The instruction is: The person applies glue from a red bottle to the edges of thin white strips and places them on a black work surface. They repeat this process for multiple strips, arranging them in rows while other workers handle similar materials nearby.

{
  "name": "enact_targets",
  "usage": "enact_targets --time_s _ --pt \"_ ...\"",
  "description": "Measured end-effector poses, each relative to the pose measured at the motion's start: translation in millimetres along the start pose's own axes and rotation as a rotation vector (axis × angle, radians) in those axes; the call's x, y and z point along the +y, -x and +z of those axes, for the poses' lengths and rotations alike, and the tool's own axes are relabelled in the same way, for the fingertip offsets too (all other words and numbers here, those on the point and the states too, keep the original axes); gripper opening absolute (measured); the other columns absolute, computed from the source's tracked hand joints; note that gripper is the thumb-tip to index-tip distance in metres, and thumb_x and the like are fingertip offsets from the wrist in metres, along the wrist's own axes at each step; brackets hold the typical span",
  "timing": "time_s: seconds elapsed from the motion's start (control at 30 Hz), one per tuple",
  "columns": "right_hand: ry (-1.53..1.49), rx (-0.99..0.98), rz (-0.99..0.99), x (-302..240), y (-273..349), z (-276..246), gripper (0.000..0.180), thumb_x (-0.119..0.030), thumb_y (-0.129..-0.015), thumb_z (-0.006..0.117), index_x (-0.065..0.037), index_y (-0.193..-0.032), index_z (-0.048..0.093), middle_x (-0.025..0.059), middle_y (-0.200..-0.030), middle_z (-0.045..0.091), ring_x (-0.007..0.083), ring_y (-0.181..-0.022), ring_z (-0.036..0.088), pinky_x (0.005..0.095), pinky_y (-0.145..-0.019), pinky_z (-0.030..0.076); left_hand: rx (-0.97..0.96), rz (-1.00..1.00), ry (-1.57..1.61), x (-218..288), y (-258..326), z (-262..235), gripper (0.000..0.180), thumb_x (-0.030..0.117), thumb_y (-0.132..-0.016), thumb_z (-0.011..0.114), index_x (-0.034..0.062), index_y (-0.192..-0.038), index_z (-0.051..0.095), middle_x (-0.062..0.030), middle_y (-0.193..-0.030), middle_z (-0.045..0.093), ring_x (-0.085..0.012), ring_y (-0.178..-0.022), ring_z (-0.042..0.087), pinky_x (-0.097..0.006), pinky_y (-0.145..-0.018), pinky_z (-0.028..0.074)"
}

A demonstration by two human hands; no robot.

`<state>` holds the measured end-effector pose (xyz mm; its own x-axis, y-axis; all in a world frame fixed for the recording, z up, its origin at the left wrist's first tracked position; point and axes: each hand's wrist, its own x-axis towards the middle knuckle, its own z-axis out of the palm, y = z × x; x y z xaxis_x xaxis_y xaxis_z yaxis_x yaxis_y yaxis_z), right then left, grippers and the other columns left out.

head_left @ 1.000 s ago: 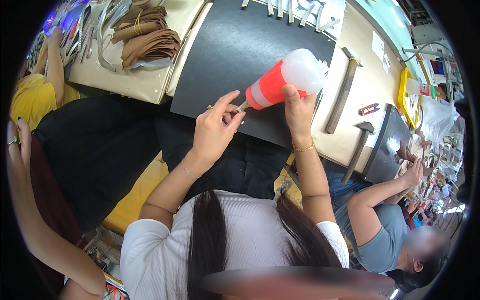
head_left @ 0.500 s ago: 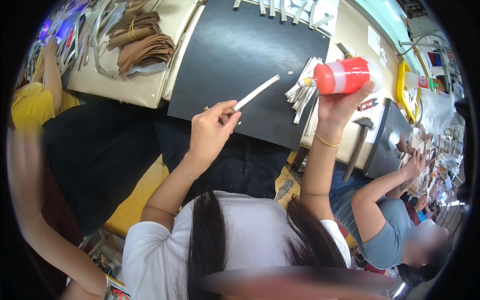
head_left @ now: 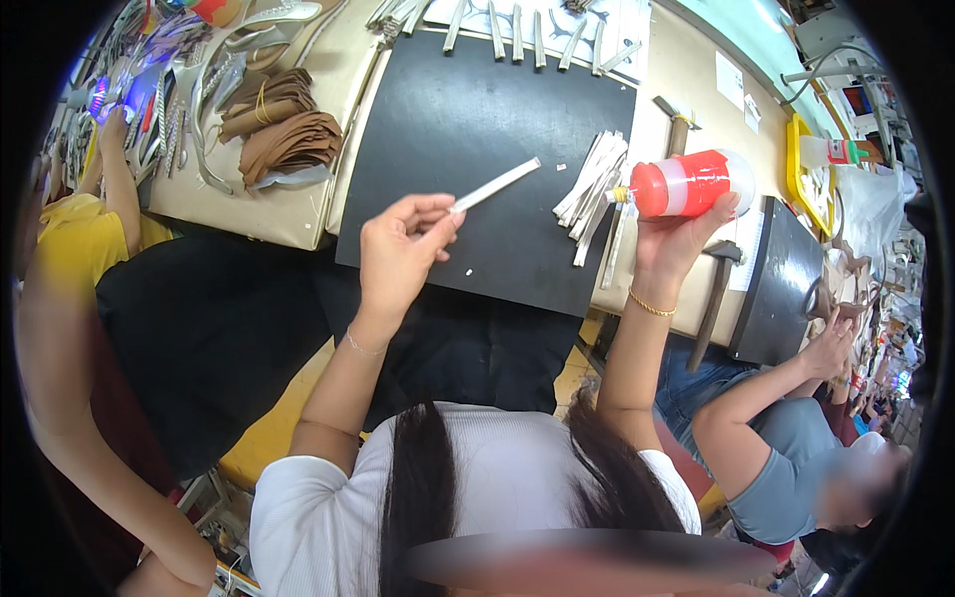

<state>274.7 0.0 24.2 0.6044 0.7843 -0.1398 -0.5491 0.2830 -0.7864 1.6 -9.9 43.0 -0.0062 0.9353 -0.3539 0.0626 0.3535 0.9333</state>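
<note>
The left hand (head_left: 406, 249) is forming a pinch. The right hand (head_left: 676, 239) is gripping, its thumb (head_left: 728, 205) extended. Both forearms (head_left: 343, 393) are pointing forward.

White ribbed top (head_left: 522, 453), short sleeves (head_left: 298, 502); black lower garment (head_left: 468, 356); thin pale bracelet (head_left: 362, 347) on left wrist, gold chain bracelet (head_left: 651, 305) on right

Markings check | legible lettering: none | red band (head_left: 708, 179) on bottle (head_left: 678, 189): nothing readable | white sheet (head_left: 729, 79) on beige worktop (head_left: 686, 55): too small to read
</note>
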Motion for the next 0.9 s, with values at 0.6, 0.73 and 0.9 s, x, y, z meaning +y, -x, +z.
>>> enact_targets --time_s 0.6,0.73,0.9 --pt "0.039 0.096 -0.031 -21 -1 -29 0.068 -0.064 -0.084 0.056 -0.011 -0.126 0.046 0.0067 -0.112 0.059 0.0198 -0.102 0.06 0.0364 -0.084 0.055 0.333 0.614 -0.164 77 -257 61 0.022 0.01 -0.08 0.072 -0.0032 -0.097 0.069 -0.0106 -0.081 0.071 -0.0126 -0.063 0.067 -0.024 -0.051 0.053" --pt "0.046 0.112 -0.051 -26 1 -29 0.068 -0.064 -0.085 0.055 -0.01 -0.126 0.046 0.0075 -0.112 0.059 0.0202 -0.102 0.061 0.0369 -0.084 0.055 0.343 0.579 -0.384 78 -300 75 0.039 0.021 -0.075 0.077 -0.0018 -0.104 0.067 -0.0128 -0.077 0.071 -0.0177 -0.061 0.067 -0.028 -0.061 0.055" --pt "0.069 0.114 -0.101 -34 2 -34 0.068 -0.064 -0.085 0.056 -0.01 -0.125 0.047 0.0083 -0.112 0.06 0.0205 -0.103 0.06 0.0378 -0.087 0.054 0.625 0.972 -0.89 66 -317 71 0.068 0.034 -0.071 0.079 0.0 -0.125 0.055 -0.0155 -0.092 0.071 -0.0261 -0.081 0.068 -0.036 -0.079 0.051"
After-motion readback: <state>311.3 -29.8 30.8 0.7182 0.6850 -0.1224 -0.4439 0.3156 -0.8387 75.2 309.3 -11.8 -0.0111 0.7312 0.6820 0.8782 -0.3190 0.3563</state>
